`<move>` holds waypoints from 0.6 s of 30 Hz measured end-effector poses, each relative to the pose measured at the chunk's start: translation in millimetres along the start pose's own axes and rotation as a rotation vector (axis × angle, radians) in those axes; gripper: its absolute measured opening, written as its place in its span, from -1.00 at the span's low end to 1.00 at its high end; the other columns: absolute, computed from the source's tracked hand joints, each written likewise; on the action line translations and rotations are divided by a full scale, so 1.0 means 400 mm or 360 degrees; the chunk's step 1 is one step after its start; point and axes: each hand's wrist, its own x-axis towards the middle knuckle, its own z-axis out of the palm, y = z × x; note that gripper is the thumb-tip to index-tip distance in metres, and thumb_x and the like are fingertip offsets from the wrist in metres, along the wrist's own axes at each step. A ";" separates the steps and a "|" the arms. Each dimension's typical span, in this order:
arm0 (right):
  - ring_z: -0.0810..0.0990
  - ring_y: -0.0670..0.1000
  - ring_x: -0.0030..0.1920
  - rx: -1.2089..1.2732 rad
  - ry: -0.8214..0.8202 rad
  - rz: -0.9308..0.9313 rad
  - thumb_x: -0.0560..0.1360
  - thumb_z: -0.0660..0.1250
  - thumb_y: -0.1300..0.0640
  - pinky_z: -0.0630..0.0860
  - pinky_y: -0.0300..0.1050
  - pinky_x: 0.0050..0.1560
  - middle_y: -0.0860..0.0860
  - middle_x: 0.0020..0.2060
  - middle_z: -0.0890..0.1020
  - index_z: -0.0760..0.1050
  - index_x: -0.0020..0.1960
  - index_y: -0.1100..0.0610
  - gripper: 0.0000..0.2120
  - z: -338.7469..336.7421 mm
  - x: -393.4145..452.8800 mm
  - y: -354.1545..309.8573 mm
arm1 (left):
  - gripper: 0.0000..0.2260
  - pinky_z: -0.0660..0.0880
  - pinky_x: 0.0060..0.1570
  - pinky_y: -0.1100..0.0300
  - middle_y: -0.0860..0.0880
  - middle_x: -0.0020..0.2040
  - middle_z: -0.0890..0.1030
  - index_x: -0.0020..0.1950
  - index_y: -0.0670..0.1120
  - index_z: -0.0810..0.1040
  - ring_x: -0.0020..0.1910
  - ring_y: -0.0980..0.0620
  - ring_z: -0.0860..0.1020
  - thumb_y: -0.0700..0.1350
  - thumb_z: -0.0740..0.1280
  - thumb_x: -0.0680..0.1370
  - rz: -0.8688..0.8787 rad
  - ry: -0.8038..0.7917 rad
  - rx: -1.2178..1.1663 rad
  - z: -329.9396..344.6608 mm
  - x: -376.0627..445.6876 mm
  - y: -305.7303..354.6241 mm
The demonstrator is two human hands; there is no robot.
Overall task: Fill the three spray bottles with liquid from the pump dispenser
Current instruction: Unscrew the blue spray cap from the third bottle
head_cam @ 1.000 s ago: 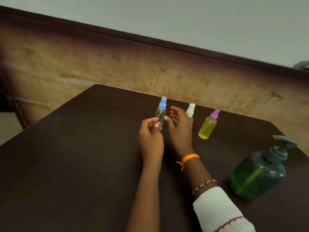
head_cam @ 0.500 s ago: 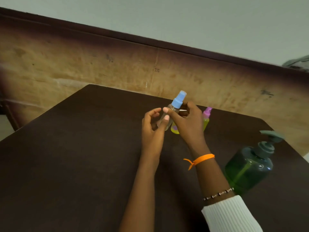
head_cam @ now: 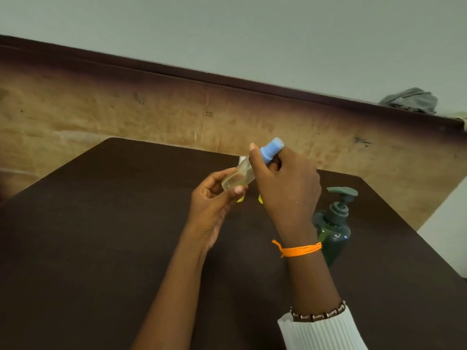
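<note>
Left hand (head_cam: 212, 198) grips the clear spray bottle (head_cam: 238, 176); right hand (head_cam: 285, 183) grips its blue cap (head_cam: 271, 150), hiding the other bottles. Green pump dispenser (head_cam: 331, 228) stands just right on the worktop (head_cam: 101, 248).

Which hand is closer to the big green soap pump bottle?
Right. The right hand grips a blue cap just above the pump dispenser; the left hand is farther left, across the table.
</note>
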 end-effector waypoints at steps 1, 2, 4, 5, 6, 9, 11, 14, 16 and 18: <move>0.35 0.00 -0.40 0.0006 -0.0035 0.0075 0.48 0.24 -0.24 0.16 -0.14 -0.44 -0.06 -0.51 0.33 0.21 -0.43 0.07 -0.50 -0.004 -0.001 -0.003 | -0.69 0.56 -0.17 0.30 -0.02 -0.15 0.69 0.00 -0.14 0.57 -0.16 0.10 0.65 -0.28 0.40 0.27 0.0003 0.0012 -0.0007 0.000 0.000 0.001; 0.33 -0.01 -0.43 0.0043 -0.0067 0.0145 0.48 0.24 -0.24 0.16 -0.13 -0.43 -0.05 -0.52 0.32 0.18 -0.45 0.07 -0.48 -0.006 0.000 -0.004 | -0.68 0.56 -0.18 0.31 -0.02 -0.15 0.69 0.00 -0.14 0.58 -0.16 0.10 0.65 -0.27 0.40 0.26 0.0009 0.0024 -0.0014 -0.001 0.001 0.001; 0.30 -0.04 -0.45 0.0149 -0.0133 0.0291 0.47 0.24 -0.24 0.14 -0.13 -0.43 -0.04 -0.52 0.32 0.18 -0.46 0.08 -0.47 -0.007 0.006 -0.001 | -0.69 0.55 -0.20 0.32 -0.02 -0.15 0.69 -0.04 -0.12 0.64 -0.16 0.10 0.65 -0.24 0.45 0.23 0.0009 0.0026 -0.0023 -0.002 0.003 0.005; 0.30 -0.04 -0.46 0.0192 -0.0160 0.0347 0.47 0.25 -0.24 0.14 -0.13 -0.42 -0.05 -0.52 0.32 0.20 -0.46 0.08 -0.48 -0.008 0.009 0.002 | -0.70 0.55 -0.20 0.33 -0.02 -0.15 0.70 -0.09 -0.08 0.68 -0.16 0.09 0.65 -0.25 0.50 0.20 0.0013 0.0017 -0.0016 -0.001 0.003 0.007; 0.30 -0.04 -0.45 0.0219 -0.0176 0.0379 0.47 0.25 -0.23 0.14 -0.13 -0.42 -0.05 -0.51 0.33 0.21 -0.46 0.08 -0.49 -0.008 0.011 0.005 | -0.69 0.55 -0.20 0.33 -0.03 -0.15 0.70 -0.12 -0.06 0.70 -0.16 0.09 0.65 -0.31 0.53 0.19 0.0023 0.0011 0.0021 -0.004 0.005 0.005; 0.27 -0.05 -0.49 0.0300 -0.0166 0.0341 0.49 0.25 -0.19 0.12 -0.13 -0.42 -0.05 -0.54 0.31 0.21 -0.47 0.08 -0.49 -0.008 0.014 0.006 | -0.79 0.55 -0.22 0.31 -0.03 -0.16 0.70 -0.12 -0.06 0.69 -0.20 0.09 0.65 -0.29 0.43 0.31 0.0038 0.0028 0.0085 -0.008 0.004 0.006; 0.25 -0.04 -0.51 0.0368 -0.0145 0.0278 0.50 0.25 -0.16 0.12 -0.13 -0.41 -0.06 -0.58 0.29 0.20 -0.47 0.09 -0.50 -0.003 0.012 0.008 | -0.83 0.54 -0.25 0.31 -0.03 -0.21 0.69 -0.09 -0.10 0.66 -0.25 0.10 0.64 -0.24 0.46 0.34 0.0084 0.0015 0.0147 -0.003 0.001 0.006; 0.22 -0.06 -0.52 0.0579 -0.0181 0.0180 0.50 0.26 -0.13 0.17 -0.11 -0.39 -0.07 -0.63 0.29 0.19 -0.47 0.13 -0.49 0.011 0.010 0.017 | -0.74 0.46 -0.44 0.36 -0.03 -0.42 0.61 -0.17 -0.22 0.60 -0.46 0.14 0.54 -0.01 0.36 0.45 0.0066 0.0146 0.0209 0.014 -0.008 0.002; 0.21 -0.09 -0.52 0.0693 -0.0245 0.0045 0.50 0.28 -0.11 0.20 -0.05 -0.43 -0.08 -0.62 0.25 0.22 -0.46 0.21 -0.47 0.007 0.009 0.019 | -0.64 0.40 -0.51 0.37 -0.02 -0.51 0.54 -0.21 -0.24 0.56 -0.54 0.16 0.46 0.04 0.20 0.50 0.0007 0.0248 0.0186 0.023 -0.012 0.002; 0.25 -0.10 -0.48 0.0652 -0.0345 -0.0092 0.51 0.27 -0.10 0.28 -0.01 -0.40 -0.08 -0.55 0.30 0.32 -0.38 0.23 -0.53 -0.008 0.013 0.020 | -0.69 0.44 -0.47 0.38 -0.01 -0.46 0.57 -0.22 -0.17 0.60 -0.50 0.17 0.49 0.04 0.23 0.46 -0.0012 0.0243 0.0062 0.028 -0.013 0.009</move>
